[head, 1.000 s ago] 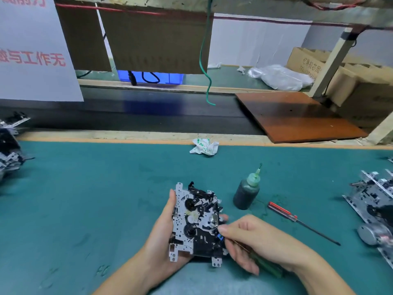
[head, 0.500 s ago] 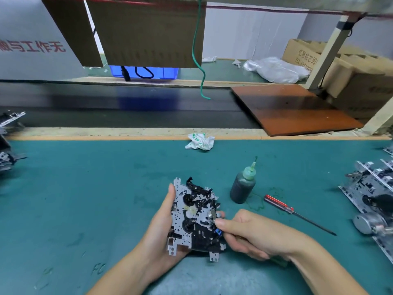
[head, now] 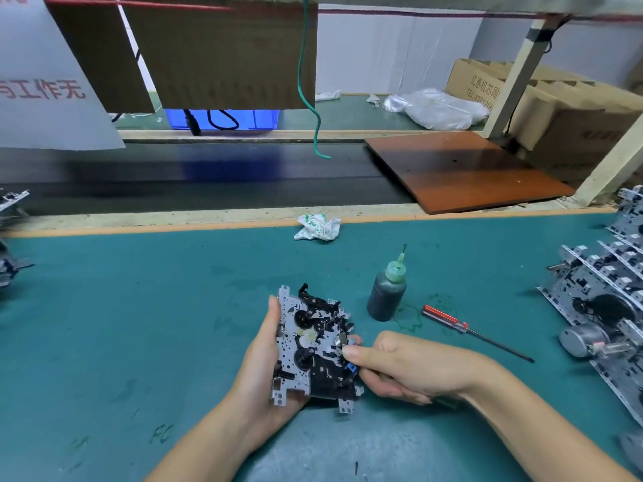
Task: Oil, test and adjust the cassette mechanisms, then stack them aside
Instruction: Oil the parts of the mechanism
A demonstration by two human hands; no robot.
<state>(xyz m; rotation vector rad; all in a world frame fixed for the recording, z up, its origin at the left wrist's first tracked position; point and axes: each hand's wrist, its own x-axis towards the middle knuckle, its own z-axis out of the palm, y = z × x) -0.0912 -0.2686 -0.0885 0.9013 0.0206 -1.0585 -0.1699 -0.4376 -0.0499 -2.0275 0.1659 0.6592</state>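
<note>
one cassette mechanism, two hands, one oil bottle

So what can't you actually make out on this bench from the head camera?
- Tool in the right hand: curled fingers hide nearly all of it.
- Back of the grey metal cassette mechanism: covered by the left hand.
- Row of grey mechanisms on the right: cut off by the frame edge.
- Dark parts at far left: cut off and blurred.
</note>
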